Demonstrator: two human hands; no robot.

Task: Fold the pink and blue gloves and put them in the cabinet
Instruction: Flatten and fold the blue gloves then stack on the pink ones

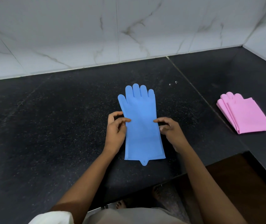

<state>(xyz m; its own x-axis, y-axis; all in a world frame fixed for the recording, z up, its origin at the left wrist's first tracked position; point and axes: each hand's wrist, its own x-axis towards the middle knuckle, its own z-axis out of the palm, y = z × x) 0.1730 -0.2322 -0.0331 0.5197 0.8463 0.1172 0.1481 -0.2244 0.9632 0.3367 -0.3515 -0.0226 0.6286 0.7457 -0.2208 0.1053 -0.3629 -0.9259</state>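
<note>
A blue glove (141, 123) lies flat on the black counter (56, 126), fingers pointing toward the wall and cuff toward me. It may be two gloves stacked; I cannot tell. My left hand (116, 128) touches its left edge at mid-length with thumb and fingertips. My right hand (169, 128) touches the right edge at the same height, fingers curled. Neither hand has lifted the glove. The pink gloves (244, 113) lie folded in a flat stack on the right part of the counter, apart from both hands.
A white marble-tiled wall (96, 38) runs behind the counter and turns a corner at the right. The counter is L-shaped, with its front edge near my body. A brown floor (235, 183) and my bare feet show below.
</note>
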